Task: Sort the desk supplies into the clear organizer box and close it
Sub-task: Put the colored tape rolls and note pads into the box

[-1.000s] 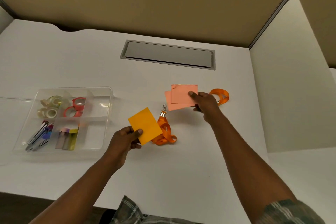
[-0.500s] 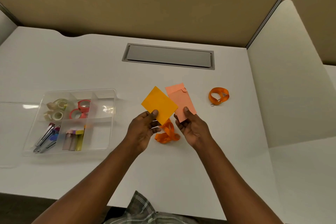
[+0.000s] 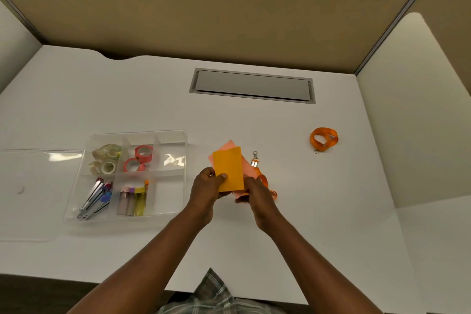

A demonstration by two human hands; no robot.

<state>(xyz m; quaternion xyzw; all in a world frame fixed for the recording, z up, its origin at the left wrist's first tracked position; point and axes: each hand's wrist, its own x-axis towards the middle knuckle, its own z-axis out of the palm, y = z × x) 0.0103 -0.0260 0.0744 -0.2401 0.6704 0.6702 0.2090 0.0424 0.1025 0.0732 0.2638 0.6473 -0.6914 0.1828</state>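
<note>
A clear organizer box sits at the left of the white desk. It holds tape rolls, red tape rolls, staplers and small coloured items. Its clear lid lies open flat to the left. My left hand holds an orange paper pad stacked over a pink paper pad. My right hand grips the pink pad from below. An orange lanyard with a metal clip lies partly under my right hand. A second, coiled orange lanyard rests further right.
A grey cable hatch is set into the desk near the back. Tan partition walls stand behind and a white divider stands on the right. The box's right compartments hold nothing visible.
Both hands have come together; the orange pad now lies on top of the pink pad instead of beside it. The stack has shifted slightly left, uncovering the lanyard clip.
</note>
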